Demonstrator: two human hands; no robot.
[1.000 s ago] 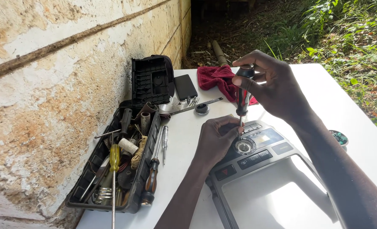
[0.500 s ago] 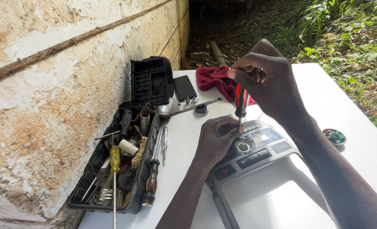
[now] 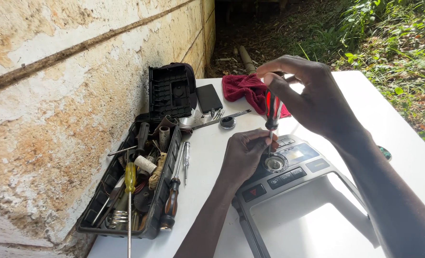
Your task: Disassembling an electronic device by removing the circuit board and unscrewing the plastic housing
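Head view: the right hand (image 3: 313, 95) grips a red-and-black-handled screwdriver (image 3: 271, 117) upright over a grey plastic car console panel (image 3: 289, 181) on the white table (image 3: 394, 124); the left hand (image 3: 243, 155), fingers curled, steadies its shaft.

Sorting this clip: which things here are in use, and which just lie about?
In use: right hand gripping the screwdriver; left hand on the grey panel; round knob under the tip.

Lying about: toolbox, red cloth, phone, black cap.
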